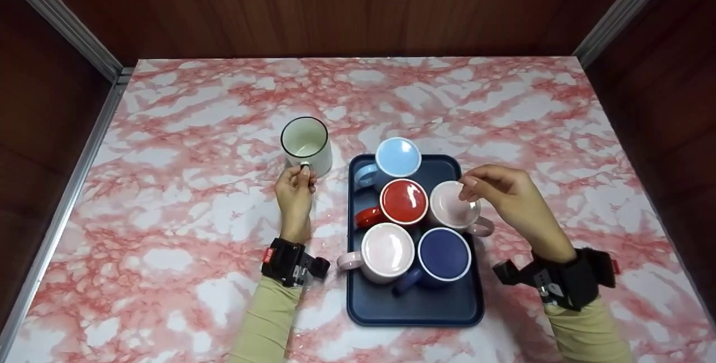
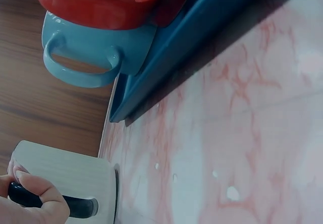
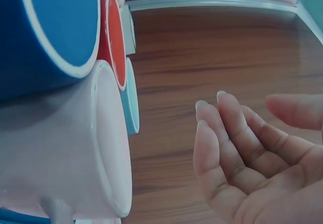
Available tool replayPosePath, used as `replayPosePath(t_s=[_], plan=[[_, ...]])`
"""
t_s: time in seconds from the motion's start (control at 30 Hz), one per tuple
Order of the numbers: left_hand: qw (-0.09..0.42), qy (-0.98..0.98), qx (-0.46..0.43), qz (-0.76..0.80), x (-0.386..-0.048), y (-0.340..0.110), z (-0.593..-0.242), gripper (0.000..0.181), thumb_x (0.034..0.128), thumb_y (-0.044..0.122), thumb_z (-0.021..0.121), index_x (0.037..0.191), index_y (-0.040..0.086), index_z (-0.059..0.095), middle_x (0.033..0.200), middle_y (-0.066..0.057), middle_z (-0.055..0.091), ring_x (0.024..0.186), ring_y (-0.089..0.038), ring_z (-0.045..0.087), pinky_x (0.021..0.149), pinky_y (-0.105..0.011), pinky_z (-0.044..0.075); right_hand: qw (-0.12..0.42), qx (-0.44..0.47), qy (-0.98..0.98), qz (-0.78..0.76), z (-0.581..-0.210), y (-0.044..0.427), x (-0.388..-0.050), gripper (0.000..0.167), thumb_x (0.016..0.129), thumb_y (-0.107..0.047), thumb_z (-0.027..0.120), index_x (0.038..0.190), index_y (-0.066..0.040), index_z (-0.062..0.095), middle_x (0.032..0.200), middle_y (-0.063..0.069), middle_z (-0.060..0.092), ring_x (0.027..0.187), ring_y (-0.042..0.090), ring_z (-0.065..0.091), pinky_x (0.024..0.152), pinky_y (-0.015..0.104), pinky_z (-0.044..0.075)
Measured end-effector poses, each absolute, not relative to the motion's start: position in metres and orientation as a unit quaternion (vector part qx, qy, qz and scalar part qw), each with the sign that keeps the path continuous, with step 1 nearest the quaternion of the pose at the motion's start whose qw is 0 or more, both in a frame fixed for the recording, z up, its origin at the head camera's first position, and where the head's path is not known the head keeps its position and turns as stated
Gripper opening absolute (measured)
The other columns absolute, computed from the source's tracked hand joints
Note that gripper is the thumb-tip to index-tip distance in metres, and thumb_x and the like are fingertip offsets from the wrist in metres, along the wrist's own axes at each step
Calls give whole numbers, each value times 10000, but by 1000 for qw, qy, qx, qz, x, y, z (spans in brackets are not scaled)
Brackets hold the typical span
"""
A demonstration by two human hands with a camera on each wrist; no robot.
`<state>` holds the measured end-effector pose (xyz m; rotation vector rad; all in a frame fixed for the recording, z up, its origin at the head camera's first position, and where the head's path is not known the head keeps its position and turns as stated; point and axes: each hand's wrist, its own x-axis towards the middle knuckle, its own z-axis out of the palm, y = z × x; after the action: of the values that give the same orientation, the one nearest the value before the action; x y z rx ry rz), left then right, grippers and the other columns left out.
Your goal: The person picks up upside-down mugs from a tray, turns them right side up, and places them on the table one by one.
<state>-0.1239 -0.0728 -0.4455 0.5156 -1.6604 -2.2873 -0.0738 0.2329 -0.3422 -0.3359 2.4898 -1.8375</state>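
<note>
The right hand [image 1: 512,198] is hovering, fingers [image 3: 242,135] loosely bent, empty; the left hand [image 1: 295,195] is pinching a whitish, black-rimmed cylindrical mug [image 1: 305,144], probably stiff and slippery, by its secure black handle [image 2: 81,207].

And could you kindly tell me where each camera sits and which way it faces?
Head: on the head, facing forward and down over the tray; left hand, right hand and sleeves show.
Left wrist: on that wrist, facing the off-white mug and wooden wall; the left hand shows, gripping the black handle.
Right wrist: on that wrist, facing past a pink mug to the wall; the right hand shows.
Shared: both wrist views show the red mug and light blue mug.
</note>
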Motion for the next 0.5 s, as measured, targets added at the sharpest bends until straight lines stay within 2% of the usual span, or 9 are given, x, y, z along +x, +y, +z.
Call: replayPosePath(t_s=[0.2, 0.5], plan=[[145, -586, 174, -778, -127, -73, -447, 56, 905, -42, 496, 894, -87, 527, 694, -58, 574, 598, -129, 517, 523, -181, 410, 41, -132, 820, -556, -343, 239, -73, 154, 884, -42, 581, 935, 91, 641, 741, 115, 646, 711, 147, 636, 682, 216, 484], [132, -574, 189, -786, -130, -75, -447, 63, 911, -31, 491, 915, -81, 529, 722, -68, 564, 649, -149, 534, 550, -203, 436, 45, -154, 838, -522, -347, 247, -72, 127, 876, 10, 568, 934, 105, 629, 743, 114, 643, 693, 119, 639, 660, 202, 498]])
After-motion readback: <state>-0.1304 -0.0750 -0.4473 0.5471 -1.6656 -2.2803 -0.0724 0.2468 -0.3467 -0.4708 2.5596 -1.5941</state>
